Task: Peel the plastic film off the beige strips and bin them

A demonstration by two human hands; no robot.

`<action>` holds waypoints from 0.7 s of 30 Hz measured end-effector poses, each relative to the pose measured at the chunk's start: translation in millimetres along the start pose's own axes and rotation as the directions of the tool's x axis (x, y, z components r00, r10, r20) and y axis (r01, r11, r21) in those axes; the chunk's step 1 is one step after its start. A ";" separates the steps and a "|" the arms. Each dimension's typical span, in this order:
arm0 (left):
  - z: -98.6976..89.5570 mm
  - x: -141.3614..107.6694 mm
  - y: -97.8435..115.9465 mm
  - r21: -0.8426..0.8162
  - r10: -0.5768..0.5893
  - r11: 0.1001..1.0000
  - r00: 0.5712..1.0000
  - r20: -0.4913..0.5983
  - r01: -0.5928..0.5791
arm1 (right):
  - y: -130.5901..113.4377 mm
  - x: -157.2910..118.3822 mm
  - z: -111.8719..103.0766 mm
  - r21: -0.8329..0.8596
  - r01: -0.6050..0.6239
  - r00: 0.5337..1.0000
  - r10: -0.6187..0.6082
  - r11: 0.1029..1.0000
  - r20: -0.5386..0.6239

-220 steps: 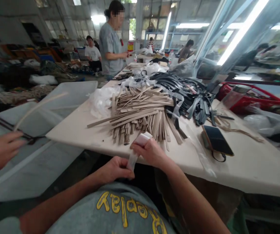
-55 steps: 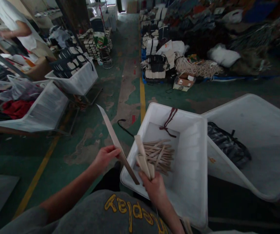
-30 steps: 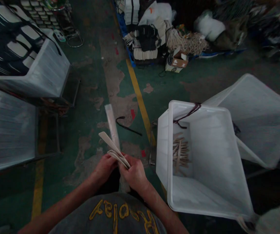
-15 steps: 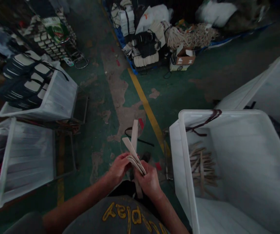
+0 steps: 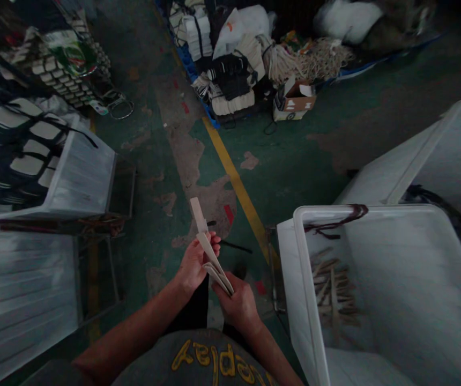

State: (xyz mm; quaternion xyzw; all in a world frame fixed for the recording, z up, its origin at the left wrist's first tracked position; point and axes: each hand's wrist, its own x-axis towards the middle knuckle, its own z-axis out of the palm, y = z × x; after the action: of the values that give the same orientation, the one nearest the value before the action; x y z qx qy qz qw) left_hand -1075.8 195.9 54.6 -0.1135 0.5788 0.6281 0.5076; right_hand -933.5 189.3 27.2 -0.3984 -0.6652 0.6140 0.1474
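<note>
My right hand (image 5: 239, 304) is closed around the lower end of several flat beige strips (image 5: 210, 254), which look like fabric straps; one of them is folded over. My left hand (image 5: 195, 262) is farther forward and to the left, its fingers curled around the upper part of a strip. One strip end sticks out beyond the left fingers, pointing away from me. The strips hang in the air in front of my body, above the floor. Part of their length is hidden by my fingers.
At my right a white plastic bin (image 5: 300, 289) has similar beige strips (image 5: 335, 292) at its bottom and a dark cord on its rim. Another white bin (image 5: 415, 153) stands behind it. White carts (image 5: 81, 174) are at left. Bundled goods (image 5: 230, 69) and a cardboard box (image 5: 299, 99) lie ahead.
My left hand has moved forward and slightly left, away from the right hand. The long strip now tilts left instead of pointing straight ahead. The view has shifted a little.
</note>
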 end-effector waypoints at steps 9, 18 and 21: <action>52.3 21.0 49.9 0.297 -0.132 0.955 0.910 0.394 0.010 | -44.9 57.3 -18.0 -0.016 -0.008 0.950 0.002 1.000 -0.311; 156.0 40.6 24.3 0.577 -0.378 0.816 0.740 0.556 -0.017 | -55.2 66.3 -69.5 0.013 -0.114 0.742 0.094 0.993 -0.664; 178.2 28.3 2.9 0.688 -0.540 0.725 0.604 0.586 -0.020 | -42.0 43.2 -108.5 0.062 -0.187 0.625 0.168 0.980 -0.763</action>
State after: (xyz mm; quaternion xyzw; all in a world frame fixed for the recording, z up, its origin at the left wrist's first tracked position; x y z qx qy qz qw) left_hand -1011.6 360.8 90.0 0.2473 0.4622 0.2948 0.7989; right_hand -901.4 298.9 75.7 -0.6853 -0.5052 0.3921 0.3484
